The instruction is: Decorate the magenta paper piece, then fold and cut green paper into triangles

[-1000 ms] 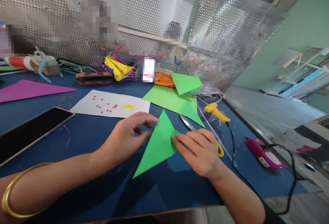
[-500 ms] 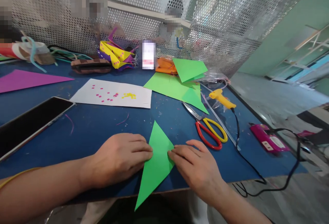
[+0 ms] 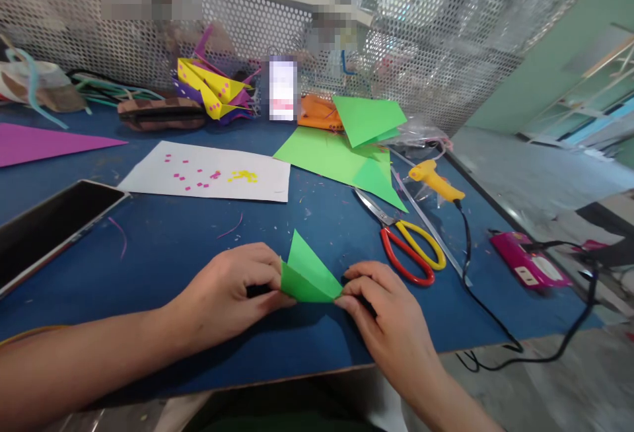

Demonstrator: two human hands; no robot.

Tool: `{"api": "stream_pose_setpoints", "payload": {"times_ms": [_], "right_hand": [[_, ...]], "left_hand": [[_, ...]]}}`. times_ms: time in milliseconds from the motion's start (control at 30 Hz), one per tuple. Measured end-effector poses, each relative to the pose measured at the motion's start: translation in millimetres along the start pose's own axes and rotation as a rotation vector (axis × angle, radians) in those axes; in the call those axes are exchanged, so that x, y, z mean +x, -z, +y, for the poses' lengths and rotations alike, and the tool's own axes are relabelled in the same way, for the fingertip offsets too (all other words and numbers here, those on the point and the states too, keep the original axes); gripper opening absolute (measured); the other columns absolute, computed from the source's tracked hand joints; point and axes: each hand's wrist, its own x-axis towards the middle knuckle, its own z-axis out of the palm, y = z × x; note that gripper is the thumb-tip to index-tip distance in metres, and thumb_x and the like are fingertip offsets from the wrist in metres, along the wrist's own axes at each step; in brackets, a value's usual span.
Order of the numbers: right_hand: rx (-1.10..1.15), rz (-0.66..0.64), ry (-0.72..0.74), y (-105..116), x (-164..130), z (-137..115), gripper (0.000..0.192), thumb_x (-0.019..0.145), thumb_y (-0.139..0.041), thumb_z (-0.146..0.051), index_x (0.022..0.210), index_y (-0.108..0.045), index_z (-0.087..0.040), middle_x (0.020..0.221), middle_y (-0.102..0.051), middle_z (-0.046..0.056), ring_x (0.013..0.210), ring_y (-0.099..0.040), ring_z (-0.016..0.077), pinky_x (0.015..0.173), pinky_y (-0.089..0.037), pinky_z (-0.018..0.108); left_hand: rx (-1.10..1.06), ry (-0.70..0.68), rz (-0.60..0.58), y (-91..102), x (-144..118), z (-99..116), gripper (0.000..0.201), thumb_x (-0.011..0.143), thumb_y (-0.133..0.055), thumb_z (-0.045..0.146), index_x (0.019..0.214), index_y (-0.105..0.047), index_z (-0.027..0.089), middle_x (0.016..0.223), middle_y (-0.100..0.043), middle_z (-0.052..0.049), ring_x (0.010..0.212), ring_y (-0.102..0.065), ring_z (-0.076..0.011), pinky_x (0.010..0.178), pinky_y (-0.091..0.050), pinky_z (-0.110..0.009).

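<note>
Pinching folded green paper [image 3: 308, 275] between left hand [image 3: 225, 296] and right hand [image 3: 391, 323], both grips closed on it, above blue table [image 3: 163, 247]

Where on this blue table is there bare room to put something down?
Bare blue lies between the tablet, the white sheet and the left hand, and between the scissors and the table edge. The back by the mesh and green sheets is crowded.

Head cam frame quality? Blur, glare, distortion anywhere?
Head view: hands, left and right, and the green paper are sharp; the floor at right is smeared; the mesh wall is glary; wide-angle bending at the edges; soft shadow under the hands.
</note>
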Motion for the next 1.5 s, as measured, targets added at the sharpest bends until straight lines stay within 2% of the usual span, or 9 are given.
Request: {"api": "stream_pose_setpoints", "payload": {"times_ms": [133,333,567,867,933,1067,1300,1400,1500], "right_hand": [[-0.02,-0.032,-0.059,-2,4,-4,0.013,0.093,-0.056,-0.019,0.079,-0.058,-0.019,0.096,-0.06,0.006,0.088,-0.056,0.0206,0.075,-0.048,0.038],[0.002,-0.021,-0.141,-3,0,-6,0.016,0.092,-0.055,-0.021,0.076,-0.054,-0.021,0.102,-0.059,0.006,0.094,-0.056,0.021,0.079,-0.049,0.038],[-0.014,0.01,-0.068,-2,0,-3,0.019,0.093,-0.057,-0.025,0.075,-0.054,-0.021,0.1,-0.06,0.005,0.091,-0.058,0.0194,0.075,-0.049,0.034],[-0.027,-0.024,0.011,1,2,-1,0.011,0.093,-0.056,-0.019,0.082,-0.057,-0.022,0.099,-0.062,0.004,0.093,-0.058,0.0188,0.076,-0.047,0.033],[-0.027,-0.013,0.034,2,1,-1,0.002,0.092,-0.06,-0.022,0.09,-0.059,-0.023,0.101,-0.063,0.004,0.096,-0.058,0.0191,0.079,-0.046,0.034],[-0.015,-0.008,0.094,2,1,-3,0.005,0.089,-0.065,-0.021,0.088,-0.061,-0.024,0.094,-0.064,0.001,0.093,-0.058,0.018,0.079,-0.044,0.033],[-0.057,-0.013,-0.09,-5,-1,-11,0.017,0.092,-0.057,-0.021,0.075,-0.055,-0.021,0.09,-0.06,0.004,0.085,-0.055,0.0197,0.074,-0.041,0.035],[-0.137,0.021,-0.102,-7,-3,-12,0.019,0.092,-0.059,-0.026,0.075,-0.054,-0.021,0.092,-0.059,0.005,0.087,-0.054,0.0217,0.075,-0.04,0.037],[-0.173,0.039,-0.106,-9,-4,-12,0.022,0.093,-0.059,-0.03,0.074,-0.052,-0.021,0.092,-0.059,0.006,0.088,-0.054,0.0226,0.076,-0.04,0.038]], "left_hand": [[0.085,0.1,0.02,-0.3,3,1,0.027,0.088,-0.063,0.022,0.061,-0.061,0.019,0.079,-0.062,0.001,0.079,-0.058,-0.0137,0.07,-0.045,-0.025],[0.15,0.178,0.007,-5.4,7,5,0.032,0.093,-0.057,0.026,0.061,-0.056,0.019,0.078,-0.057,0.0,0.08,-0.054,-0.0158,0.07,-0.042,-0.029],[0.226,0.243,0.009,-9.6,13,11,0.033,0.089,-0.062,0.029,0.06,-0.051,0.019,0.078,-0.057,0.0,0.079,-0.052,-0.0175,0.071,-0.04,-0.033],[0.071,0.318,0.118,-12.9,15,6,0.027,0.08,-0.072,0.028,0.061,-0.054,0.02,0.078,-0.06,0.004,0.076,-0.055,-0.0137,0.07,-0.041,-0.029],[0.028,0.323,0.108,-11.8,15,6,0.026,0.081,-0.07,0.026,0.061,-0.055,0.021,0.078,-0.059,0.005,0.076,-0.056,-0.0132,0.07,-0.041,-0.027],[0.031,0.299,0.076,-10.2,14,8,0.026,0.081,-0.07,0.024,0.059,-0.055,0.02,0.075,-0.059,0.005,0.076,-0.056,-0.0133,0.07,-0.04,-0.028],[0.138,0.302,0.059,-10.8,16,8,0.03,0.082,-0.07,0.034,0.058,-0.058,0.021,0.076,-0.062,0.003,0.076,-0.056,-0.0168,0.074,-0.04,-0.033],[0.172,0.293,0.037,-10.4,17,9,0.031,0.085,-0.068,0.034,0.059,-0.057,0.021,0.077,-0.062,0.002,0.076,-0.056,-0.0172,0.075,-0.039,-0.035],[0.22,0.266,0.014,-10.4,17,10,0.033,0.093,-0.057,0.031,0.061,-0.056,0.02,0.079,-0.061,0.001,0.078,-0.055,-0.0176,0.075,-0.037,-0.036]]}}
